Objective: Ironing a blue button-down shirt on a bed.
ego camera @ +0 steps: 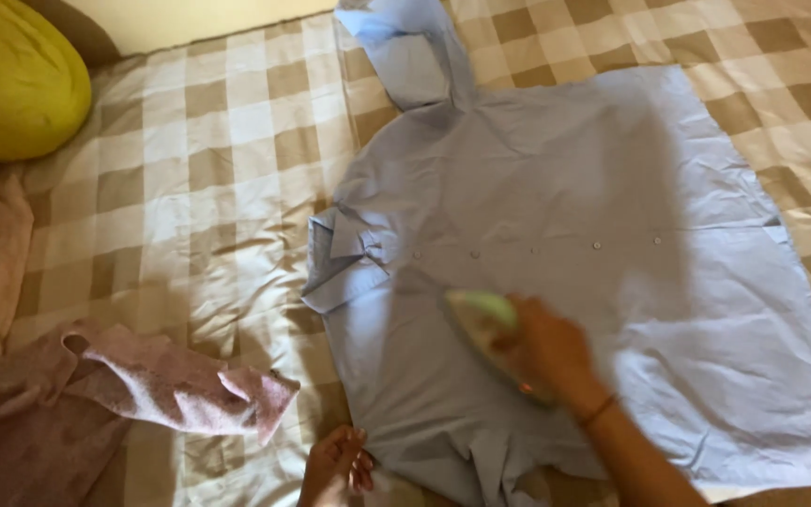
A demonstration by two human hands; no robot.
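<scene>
Right hand [548,349] grips green iron [482,319] on blue shirt [556,207].

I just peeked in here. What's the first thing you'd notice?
A big blue shirt lies flat across the checked sheet. The right hand pushes a green iron over its front, while the left hand rests by the near edge. A yellow cushion sits far left.

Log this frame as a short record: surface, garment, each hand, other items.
surface: checked bedsheet
garment: light blue shirt, spread flat, buttoned, collar to the left
right hand: grips a green iron resting on the shirt
left hand: at the shirt's lower edge, holds nothing
other items: pink towel, yellow cushion
</scene>
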